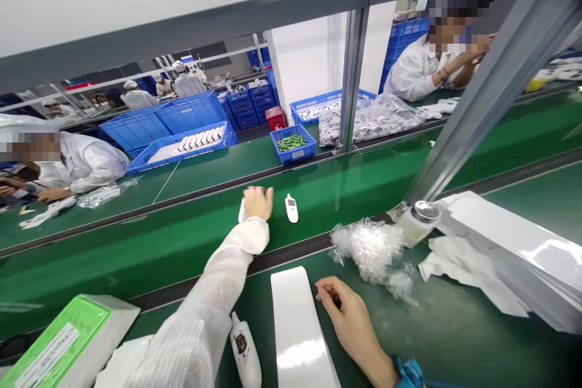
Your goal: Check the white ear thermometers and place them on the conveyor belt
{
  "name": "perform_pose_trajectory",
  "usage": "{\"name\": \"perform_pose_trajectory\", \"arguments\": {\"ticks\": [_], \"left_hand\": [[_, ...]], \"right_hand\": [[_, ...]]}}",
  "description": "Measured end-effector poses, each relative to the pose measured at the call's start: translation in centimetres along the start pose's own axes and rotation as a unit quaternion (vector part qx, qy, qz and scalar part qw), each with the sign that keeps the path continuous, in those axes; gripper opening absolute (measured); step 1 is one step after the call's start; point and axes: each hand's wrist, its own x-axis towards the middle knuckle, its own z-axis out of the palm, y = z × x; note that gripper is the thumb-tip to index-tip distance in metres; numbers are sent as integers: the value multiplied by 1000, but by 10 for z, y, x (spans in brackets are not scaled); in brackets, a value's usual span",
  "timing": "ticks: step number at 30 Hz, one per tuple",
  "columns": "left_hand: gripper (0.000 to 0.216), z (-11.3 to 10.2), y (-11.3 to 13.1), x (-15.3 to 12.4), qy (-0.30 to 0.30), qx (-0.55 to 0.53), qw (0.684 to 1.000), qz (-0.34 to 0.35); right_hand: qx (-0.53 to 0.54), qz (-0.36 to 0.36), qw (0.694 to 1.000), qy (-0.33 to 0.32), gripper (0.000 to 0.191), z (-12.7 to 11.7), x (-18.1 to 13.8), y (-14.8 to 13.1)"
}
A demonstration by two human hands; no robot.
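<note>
My left hand [257, 203], in a white ribbed sleeve, lies on the green conveyor belt [182, 267] and covers a small white item [241, 213]. A white handheld thermometer [291, 208] stands a little to its right, apart from it. My right hand [350, 315] is curled over the green bench mat, with a small dark thing [336, 299] between its fingers. Next to it lies a long glossy white strip [297, 333]. A white device with a black emblem [244, 348] lies beside my left sleeve.
A wad of clear plastic [370, 251], a glass jar with a metal lid [421, 221] and white sheets [473, 273] lie to the right. A grey metal frame crosses above. Co-workers in white sit beyond the belt among blue crates. A green-topped box [68, 339] sits at lower left.
</note>
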Motion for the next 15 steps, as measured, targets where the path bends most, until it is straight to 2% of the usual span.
{"name": "perform_pose_trajectory", "arguments": {"ticks": [3,6,9,12,15], "left_hand": [[35,29,24,-8,-110,-7,994,18],[35,37,40,-21,-193,-46,980,9],[30,19,44,-45,-281,-120,952,13],[28,-11,37,-90,-354,-212,910,43],[51,-40,21,-149,-395,-296,866,82]], "right_hand": [[14,-3,1000,7,21,-1,-1,-1],[27,-10,1000,8,22,-3,-2,-1],[57,-16,998,12,27,-7,-2,-3],[103,-14,994,33,35,-11,3,-11],[146,-22,989,30,39,-16,10,-32]]}}
